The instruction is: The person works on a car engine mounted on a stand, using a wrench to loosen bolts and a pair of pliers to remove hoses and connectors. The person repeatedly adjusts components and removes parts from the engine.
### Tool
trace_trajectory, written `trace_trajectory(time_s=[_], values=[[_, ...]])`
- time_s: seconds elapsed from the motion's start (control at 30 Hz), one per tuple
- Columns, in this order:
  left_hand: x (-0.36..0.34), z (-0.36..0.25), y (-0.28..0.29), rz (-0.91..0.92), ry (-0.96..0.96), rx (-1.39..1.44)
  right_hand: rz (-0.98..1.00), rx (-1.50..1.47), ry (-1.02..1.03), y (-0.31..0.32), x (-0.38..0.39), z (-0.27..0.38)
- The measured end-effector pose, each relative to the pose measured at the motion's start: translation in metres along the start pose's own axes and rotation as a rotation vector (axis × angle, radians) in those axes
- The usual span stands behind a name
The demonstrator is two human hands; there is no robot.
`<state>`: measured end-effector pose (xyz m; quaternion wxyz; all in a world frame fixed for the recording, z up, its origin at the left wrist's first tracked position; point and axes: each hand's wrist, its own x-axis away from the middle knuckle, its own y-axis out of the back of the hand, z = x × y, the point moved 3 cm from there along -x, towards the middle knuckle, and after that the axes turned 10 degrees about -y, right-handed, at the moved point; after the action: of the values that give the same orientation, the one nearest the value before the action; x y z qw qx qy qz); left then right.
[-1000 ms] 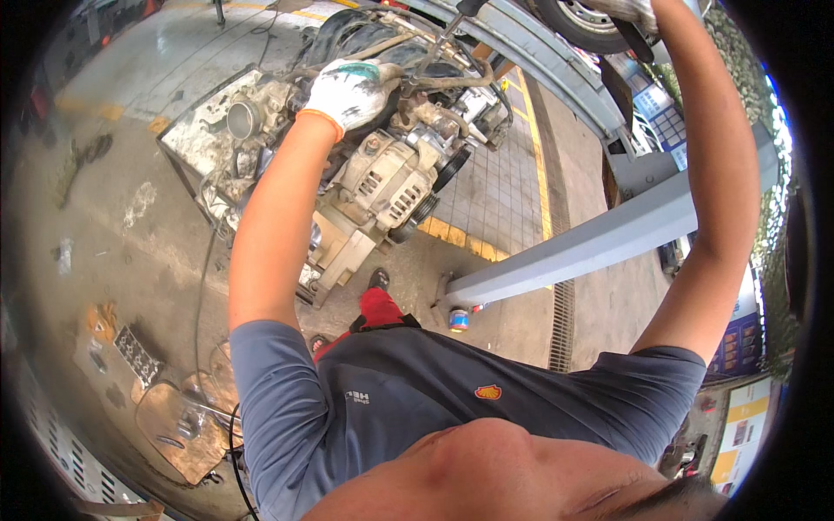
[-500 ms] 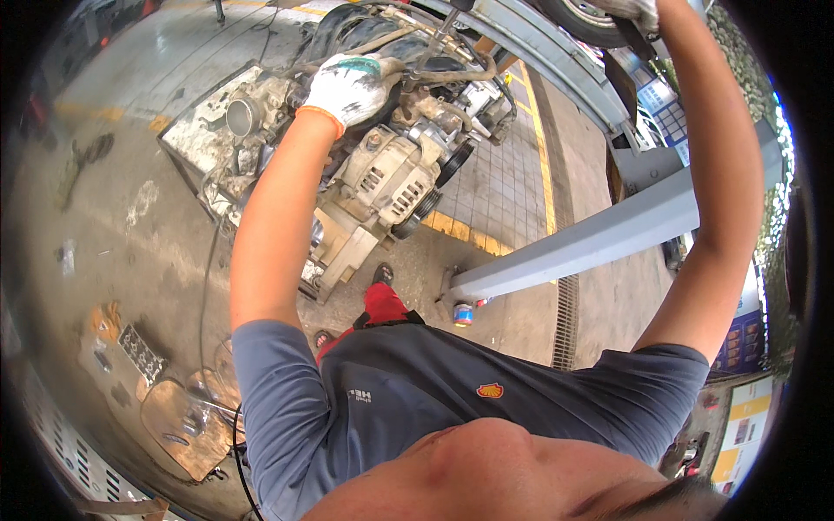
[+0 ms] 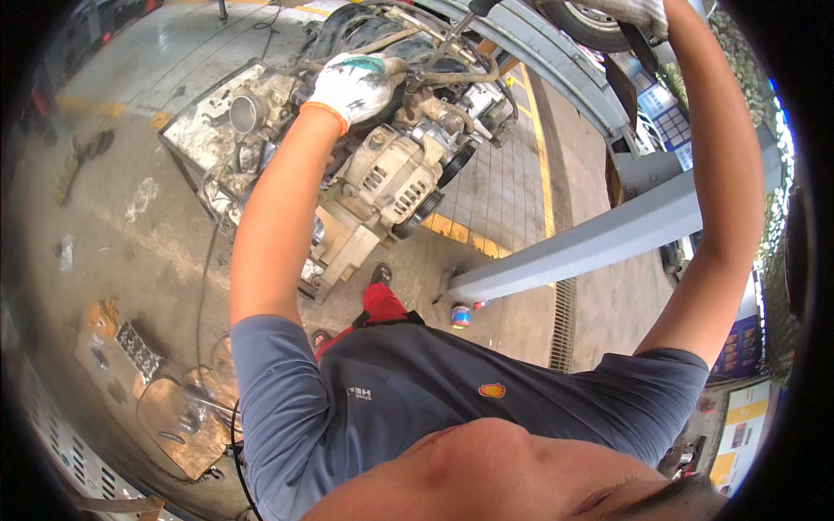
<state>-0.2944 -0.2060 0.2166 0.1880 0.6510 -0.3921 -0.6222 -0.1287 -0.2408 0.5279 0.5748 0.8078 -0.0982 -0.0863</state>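
My left hand (image 3: 354,87), in a white work glove with teal stains and an orange cuff, is closed over the upper part of a dirty engine (image 3: 278,139), beside a hose; what it grips is hidden. Just below it are a pale alternator (image 3: 389,178) and black pulleys (image 3: 456,167). My right hand (image 3: 643,17), also gloved, is raised at the top right beside a mounted wheel (image 3: 580,22) and a dark bar; its fingers are too hidden to read.
A grey lift post (image 3: 573,241) slants across my right side, with a small can (image 3: 460,316) at its foot. A drain grate (image 3: 563,330) runs alongside. At lower left lie a cardboard piece (image 3: 174,425), a perforated metal part (image 3: 139,347) and an orange glove (image 3: 102,317).
My right arm and hand have shifted slightly to the right since a second ago. My left hand stays at nearly the same spot on the engine.
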Motion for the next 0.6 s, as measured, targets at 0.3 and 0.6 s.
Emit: trace_trajectory(time_s=[0.3,0.6], values=[[0.0,0.0,-0.001,-0.038,0.0,-0.016,-0.026,0.077,-0.02,0.002,0.004,0.007],[-0.001,0.003,-0.004,-0.012,-0.001,-0.005,0.009,0.035,-0.111,0.002,-0.008,-0.016]])
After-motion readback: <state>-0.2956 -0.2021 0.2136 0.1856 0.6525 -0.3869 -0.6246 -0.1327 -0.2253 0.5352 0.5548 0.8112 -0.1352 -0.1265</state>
